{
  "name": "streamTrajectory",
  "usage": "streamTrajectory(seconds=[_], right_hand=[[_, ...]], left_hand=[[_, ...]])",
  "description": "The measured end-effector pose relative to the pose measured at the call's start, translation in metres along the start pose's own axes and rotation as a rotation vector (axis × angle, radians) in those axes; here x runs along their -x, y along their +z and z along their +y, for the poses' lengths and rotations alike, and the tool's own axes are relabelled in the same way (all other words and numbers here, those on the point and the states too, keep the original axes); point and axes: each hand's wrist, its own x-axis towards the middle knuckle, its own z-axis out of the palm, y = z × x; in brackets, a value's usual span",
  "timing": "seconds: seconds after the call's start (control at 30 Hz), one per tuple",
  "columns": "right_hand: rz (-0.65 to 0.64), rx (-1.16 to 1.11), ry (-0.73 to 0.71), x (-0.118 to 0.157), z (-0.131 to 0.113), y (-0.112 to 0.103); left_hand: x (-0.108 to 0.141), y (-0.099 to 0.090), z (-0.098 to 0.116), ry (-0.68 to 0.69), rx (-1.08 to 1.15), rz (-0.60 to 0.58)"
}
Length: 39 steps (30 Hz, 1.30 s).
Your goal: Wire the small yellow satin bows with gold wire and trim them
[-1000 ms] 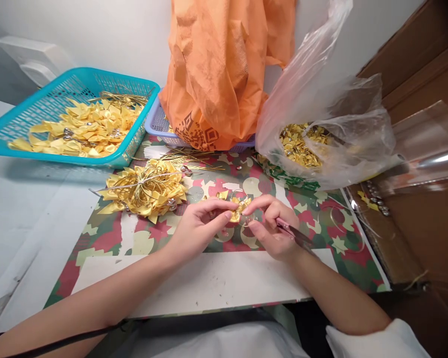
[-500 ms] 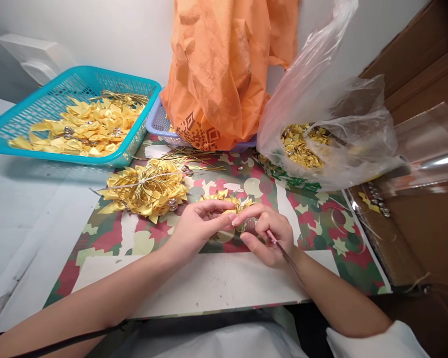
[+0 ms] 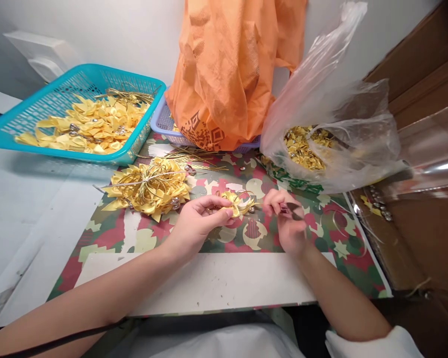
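My left hand (image 3: 205, 219) is closed in a pinch on a small yellow ribbon bow (image 3: 239, 203) with thin gold wire loops, held just above the patterned table cover. A silvery bead shows at the bow's right side. To the right, my right hand (image 3: 285, 223) is apart from the bow, its fingers curled around a slim metal tool (image 3: 294, 210) with a pink part and a dark end; blur hides its exact kind. Left of my hands lies a tied bundle of yellow ribbon bows (image 3: 147, 188), wire stems gathered at its middle.
At the back left stands a teal basket (image 3: 134, 144) of yellow bows. Loose gold wires (image 3: 201, 158) lie before a lilac basket (image 3: 162, 122), partly covered by an orange bag (image 3: 224, 74). A clear plastic bag (image 3: 373, 144) holds more bows, beside cardboard (image 3: 425, 238). White board (image 3: 224, 278) lines the front.
My right hand has drawn away from the bow to the right, turning the metal tool upward. My left hand keeps its pinch on the bow. The view has shifted slightly.
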Motion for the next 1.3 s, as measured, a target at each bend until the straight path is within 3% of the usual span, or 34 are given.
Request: streamTrajectory(seconds=[0.17, 0.3, 0.53, 1.0, 1.3], right_hand=[[-0.129, 0.368, 0.041, -0.011, 0.011, -0.015], [-0.167, 0.558, -0.036, -0.011, 0.007, -0.011], [-0.083, 0.697, -0.190, -0.004, 0.005, 0.003], [-0.006, 0.954, -0.394, -0.006, -0.001, 0.004], [0.015, 0.988, -0.434, -0.007, -0.004, 0.006]], left_hand=[[0.000, -0.003, -0.001, 0.057, -0.021, -0.020], [0.001, -0.002, -0.001, 0.083, -0.023, -0.053], [0.003, -0.001, -0.001, 0.108, -0.016, -0.099], [0.004, 0.001, -0.001, 0.118, -0.022, -0.073], [0.003, -0.001, -0.003, 0.115, 0.012, -0.080]])
